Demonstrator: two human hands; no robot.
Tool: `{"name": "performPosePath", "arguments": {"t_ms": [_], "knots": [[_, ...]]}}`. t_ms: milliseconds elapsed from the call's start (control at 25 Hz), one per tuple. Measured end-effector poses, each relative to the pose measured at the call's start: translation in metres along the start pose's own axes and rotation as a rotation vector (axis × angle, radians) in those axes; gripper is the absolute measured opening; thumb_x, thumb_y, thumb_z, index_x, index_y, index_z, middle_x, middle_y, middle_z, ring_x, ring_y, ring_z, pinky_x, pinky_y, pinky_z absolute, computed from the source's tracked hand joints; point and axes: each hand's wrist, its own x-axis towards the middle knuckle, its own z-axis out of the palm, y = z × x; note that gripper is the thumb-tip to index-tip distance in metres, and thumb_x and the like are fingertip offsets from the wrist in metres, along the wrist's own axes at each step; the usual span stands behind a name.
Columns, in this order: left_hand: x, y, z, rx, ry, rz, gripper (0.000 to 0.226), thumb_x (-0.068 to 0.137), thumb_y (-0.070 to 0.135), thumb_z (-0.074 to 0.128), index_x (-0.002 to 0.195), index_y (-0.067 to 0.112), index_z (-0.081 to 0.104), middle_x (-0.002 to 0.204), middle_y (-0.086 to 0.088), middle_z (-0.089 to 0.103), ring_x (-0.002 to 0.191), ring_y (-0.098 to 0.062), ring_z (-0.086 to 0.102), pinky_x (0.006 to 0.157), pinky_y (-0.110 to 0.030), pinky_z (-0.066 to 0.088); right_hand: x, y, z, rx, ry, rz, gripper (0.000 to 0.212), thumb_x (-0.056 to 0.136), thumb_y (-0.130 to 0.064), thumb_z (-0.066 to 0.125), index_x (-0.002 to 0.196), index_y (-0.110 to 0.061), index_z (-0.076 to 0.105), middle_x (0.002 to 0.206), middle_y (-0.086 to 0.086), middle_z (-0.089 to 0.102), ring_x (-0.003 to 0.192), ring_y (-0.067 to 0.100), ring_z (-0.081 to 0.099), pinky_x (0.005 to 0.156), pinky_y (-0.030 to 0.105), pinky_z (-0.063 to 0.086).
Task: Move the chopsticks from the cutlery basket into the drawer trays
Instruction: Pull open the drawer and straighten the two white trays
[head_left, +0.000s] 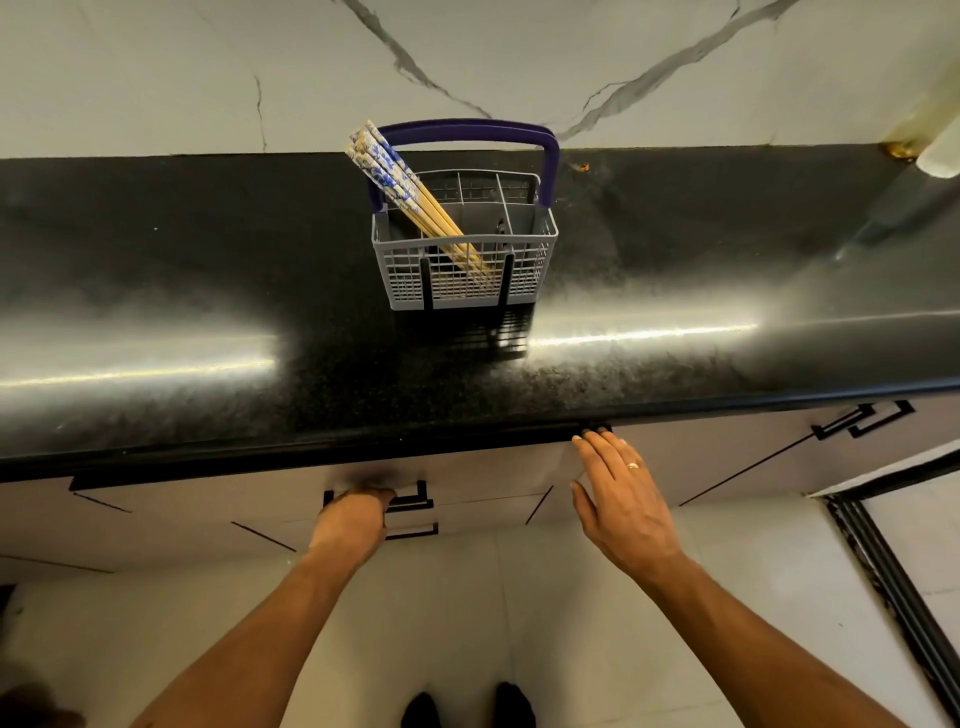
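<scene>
Light, stiff, smooth and prone to slipping: chopsticks (402, 195) leaning in the basket (524, 270) on the surface (208, 270), best pinched together near patterned tops; left hand (356, 519) curled around drawer handle (415, 501), right hand (621, 499) spread, holding nothing.

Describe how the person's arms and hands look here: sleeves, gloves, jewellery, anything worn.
Both forearms are bare, with no sleeves in view and no gloves. The right hand wears a thin gold-coloured ring on one finger. The left hand shows no ring or watch from this angle, though its fingers are partly hidden.
</scene>
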Motion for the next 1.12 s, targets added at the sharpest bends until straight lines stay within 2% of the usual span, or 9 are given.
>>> {"name": "performPosePath", "arguments": {"t_ms": [160, 280, 480, 640, 800, 920, 1000, 1080, 1120], "knots": [[-0.012, -0.001, 0.006, -0.011, 0.027, 0.024, 0.049, 0.097, 0.009, 0.046, 0.141, 0.032, 0.047, 0.129, -0.008, 0.062, 0.111, -0.025, 0.062, 0.097, -0.036, 0.052, 0.001, 0.001, 0.004, 0.009, 0.02, -0.004, 0.055, 0.088, -0.024, 0.071, 0.138, -0.008, 0.053, 0.138, 0.013, 0.058, 0.131, 0.032, 0.052, 0.112, 0.04, 0.031], [-0.036, -0.002, 0.021, -0.072, 0.039, 0.03, 0.046, 0.099, 0.013, 0.046, 0.14, 0.034, 0.048, 0.124, -0.004, 0.064, 0.105, -0.019, 0.065, 0.094, -0.032, 0.054, -0.001, 0.0, 0.004, 0.052, 0.004, 0.005, 0.044, 0.089, -0.021, 0.07, 0.129, -0.01, 0.06, 0.126, 0.01, 0.065, 0.121, 0.029, 0.059, 0.112, 0.041, 0.035], [-0.081, -0.001, 0.05, -0.085, 0.078, 0.058, 0.05, 0.1, 0.015, 0.045, 0.145, 0.037, 0.041, 0.139, 0.003, 0.057, 0.117, -0.016, 0.06, 0.099, -0.029, 0.051, -0.038, 0.0, -0.001, 0.07, -0.103, -0.031, 0.038, 0.086, -0.023, 0.073, 0.123, -0.017, 0.065, 0.114, 0.002, 0.069, 0.107, 0.022, 0.064, 0.097, 0.042, 0.054], [-0.111, -0.003, 0.061, -0.187, 0.122, 0.107, 0.044, 0.099, 0.026, 0.045, 0.142, 0.039, 0.046, 0.137, 0.008, 0.058, 0.12, -0.013, 0.058, 0.1, -0.025, 0.047, -0.068, -0.007, -0.009, 0.052, -0.127, -0.021, 0.038, 0.084, -0.023, 0.075, 0.121, -0.018, 0.066, 0.111, -0.001, 0.07, 0.105, 0.022, 0.066, 0.095, 0.04, 0.054], [-0.16, -0.013, 0.06, -0.496, 0.356, 0.276, 0.035, 0.086, 0.049, 0.056, 0.119, 0.043, 0.067, 0.113, 0.027, 0.069, 0.102, 0.008, 0.066, 0.089, -0.003, 0.044, -0.091, -0.012, -0.022, 0.079, -0.136, -0.03, 0.035, 0.086, -0.024, 0.071, 0.121, -0.023, 0.066, 0.112, -0.009, 0.067, 0.104, 0.013, 0.062, 0.097, 0.033, 0.051], [-0.174, -0.024, 0.043, -0.586, 0.563, 0.411, 0.032, 0.086, 0.055, 0.056, 0.109, 0.038, 0.071, 0.101, 0.032, 0.066, 0.095, 0.015, 0.061, 0.084, 0.002, 0.041, -0.108, -0.011, -0.023, 0.056, -0.136, -0.046, 0.034, 0.083, -0.024, 0.073, 0.117, -0.023, 0.068, 0.109, -0.009, 0.068, 0.1, 0.014, 0.063, 0.093, 0.033, 0.053], [-0.18, -0.039, 0.028, -0.467, 0.437, 0.428, 0.04, 0.076, 0.056, 0.062, 0.113, 0.041, 0.066, 0.102, 0.033, 0.06, 0.1, 0.011, 0.056, 0.088, 0.0, 0.038, -0.12, -0.01, -0.023, 0.042, -0.058, -0.079, 0.032, 0.079, -0.023, 0.071, 0.111, -0.021, 0.07, 0.103, -0.006, 0.071, 0.094, 0.016, 0.065, 0.089, 0.033, 0.053], [-0.179, -0.049, 0.025, -0.287, 0.332, 0.381, 0.048, 0.07, 0.064, 0.064, 0.116, 0.052, 0.059, 0.103, 0.039, 0.058, 0.099, 0.015, 0.058, 0.085, 0.002, 0.037, -0.134, -0.005, -0.018, 0.053, 0.035, -0.092, 0.029, 0.081, -0.027, 0.061, 0.108, -0.02, 0.069, 0.095, -0.003, 0.072, 0.091, 0.015, 0.06, 0.087, 0.03, 0.048], [-0.182, -0.053, 0.026, -0.249, 0.186, 0.355, 0.042, 0.074, 0.063, 0.065, 0.115, 0.057, 0.058, 0.103, 0.042, 0.056, 0.098, 0.02, 0.055, 0.087, 0.004, 0.034, -0.14, -0.006, -0.018, 0.062, 0.072, -0.113, 0.026, 0.085, -0.03, 0.056, 0.107, -0.02, 0.067, 0.091, -0.002, 0.072, 0.09, 0.014, 0.056, 0.085, 0.028, 0.046]]}}
